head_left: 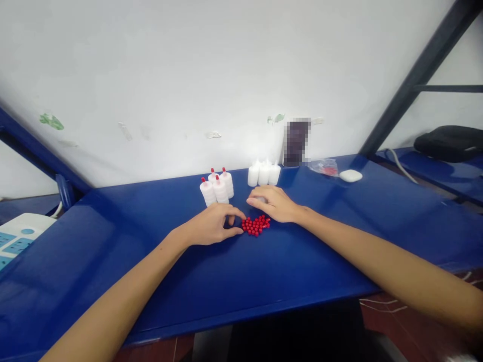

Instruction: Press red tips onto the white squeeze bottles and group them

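A cluster of small red caps (253, 226) lies on the blue tabletop between my hands. My left hand (213, 224) is at its left edge, thumb and index finger apart, fingertips beside the nearest caps. Just above and right of the caps, my right hand (274, 203) is curled around a white bottle (261, 199), mostly hidden by the fingers. Behind my left hand stand several white bottles with red caps (218, 187), their lower parts partly covered by the hand. Beyond my right hand stands a group of white bottles with bare pointed tips (263, 174).
By the wall, a dark blurred-out rectangle (296, 143) stands upright. To its right lie a clear plastic bag (325, 167) with red pieces and a rounded white case (350, 176). A power strip (23, 236) sits at far left, a black bag (449, 143) at far right.
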`<act>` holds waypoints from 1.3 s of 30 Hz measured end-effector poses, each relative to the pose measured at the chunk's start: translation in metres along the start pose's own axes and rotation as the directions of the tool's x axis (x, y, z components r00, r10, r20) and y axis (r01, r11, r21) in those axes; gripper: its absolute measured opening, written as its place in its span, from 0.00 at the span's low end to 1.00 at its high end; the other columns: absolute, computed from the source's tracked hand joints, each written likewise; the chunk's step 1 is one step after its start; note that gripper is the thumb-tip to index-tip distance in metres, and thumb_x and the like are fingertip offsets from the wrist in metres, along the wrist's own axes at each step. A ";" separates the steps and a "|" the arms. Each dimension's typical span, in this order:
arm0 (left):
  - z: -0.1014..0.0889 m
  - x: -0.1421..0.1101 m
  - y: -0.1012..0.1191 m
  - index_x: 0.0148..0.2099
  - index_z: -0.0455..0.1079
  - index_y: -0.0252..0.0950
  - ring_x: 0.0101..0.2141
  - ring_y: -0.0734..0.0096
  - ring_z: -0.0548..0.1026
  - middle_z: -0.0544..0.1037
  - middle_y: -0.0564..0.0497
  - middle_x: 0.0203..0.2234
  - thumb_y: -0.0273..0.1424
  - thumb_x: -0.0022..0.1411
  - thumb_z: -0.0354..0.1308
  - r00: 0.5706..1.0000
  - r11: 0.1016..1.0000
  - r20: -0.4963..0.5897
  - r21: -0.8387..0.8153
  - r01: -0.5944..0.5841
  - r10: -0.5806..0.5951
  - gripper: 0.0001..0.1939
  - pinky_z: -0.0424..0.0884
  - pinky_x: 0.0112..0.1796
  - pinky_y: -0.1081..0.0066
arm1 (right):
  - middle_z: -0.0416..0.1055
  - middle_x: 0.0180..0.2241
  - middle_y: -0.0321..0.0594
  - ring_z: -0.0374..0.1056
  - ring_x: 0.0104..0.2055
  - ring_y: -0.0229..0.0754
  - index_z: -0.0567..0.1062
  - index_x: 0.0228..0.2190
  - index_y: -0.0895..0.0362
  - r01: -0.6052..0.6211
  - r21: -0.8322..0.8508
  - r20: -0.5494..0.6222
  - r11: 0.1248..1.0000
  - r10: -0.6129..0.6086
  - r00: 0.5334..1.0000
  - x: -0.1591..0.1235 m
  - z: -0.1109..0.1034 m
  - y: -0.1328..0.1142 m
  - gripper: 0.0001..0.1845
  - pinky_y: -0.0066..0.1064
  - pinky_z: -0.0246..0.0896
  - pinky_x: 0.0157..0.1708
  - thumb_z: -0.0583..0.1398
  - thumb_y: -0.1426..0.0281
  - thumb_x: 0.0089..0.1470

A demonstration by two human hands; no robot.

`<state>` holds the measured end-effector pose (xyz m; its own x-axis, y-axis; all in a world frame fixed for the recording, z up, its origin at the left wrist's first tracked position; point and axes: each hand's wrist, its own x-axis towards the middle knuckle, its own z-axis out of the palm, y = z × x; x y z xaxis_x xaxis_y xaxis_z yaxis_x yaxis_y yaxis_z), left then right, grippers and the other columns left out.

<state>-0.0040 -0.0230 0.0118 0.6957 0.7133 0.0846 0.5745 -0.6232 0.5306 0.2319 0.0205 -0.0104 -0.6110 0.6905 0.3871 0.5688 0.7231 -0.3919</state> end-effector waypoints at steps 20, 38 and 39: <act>0.003 0.000 -0.001 0.39 0.75 0.37 0.27 0.75 0.67 0.73 0.54 0.27 0.38 0.62 0.62 1.000 0.999 0.003 -0.035 -0.018 0.018 0.09 0.62 0.30 0.74 | 0.73 0.31 0.39 0.67 0.35 0.42 0.75 0.32 0.55 -0.019 -0.082 0.009 0.996 0.020 1.000 0.004 0.004 -0.003 0.25 0.31 0.51 0.36 0.48 0.53 0.65; 0.016 0.001 0.013 0.43 0.69 0.35 0.24 0.69 0.69 0.73 0.48 0.31 0.53 0.69 0.39 0.991 0.845 0.118 0.522 -0.120 0.067 0.28 0.55 0.26 0.71 | 0.72 0.29 0.37 0.65 0.32 0.40 0.74 0.30 0.56 -0.038 -0.043 -0.026 0.998 0.037 0.999 0.006 0.000 0.004 0.25 0.29 0.49 0.32 0.49 0.52 0.64; 0.016 0.001 0.013 0.43 0.69 0.35 0.24 0.69 0.69 0.73 0.48 0.30 0.53 0.70 0.39 0.988 0.841 0.134 0.525 -0.132 0.071 0.28 0.55 0.26 0.71 | 0.72 0.28 0.36 0.65 0.32 0.39 0.74 0.30 0.56 -0.053 -0.024 -0.039 0.998 0.052 0.998 0.006 0.000 0.006 0.25 0.29 0.49 0.32 0.49 0.51 0.64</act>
<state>0.0113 -0.0351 0.0055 0.7862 0.6179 0.0078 0.6180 -0.7862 -0.0077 0.2315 0.0288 -0.0103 -0.5590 0.7272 0.3984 0.6133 0.6859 -0.3916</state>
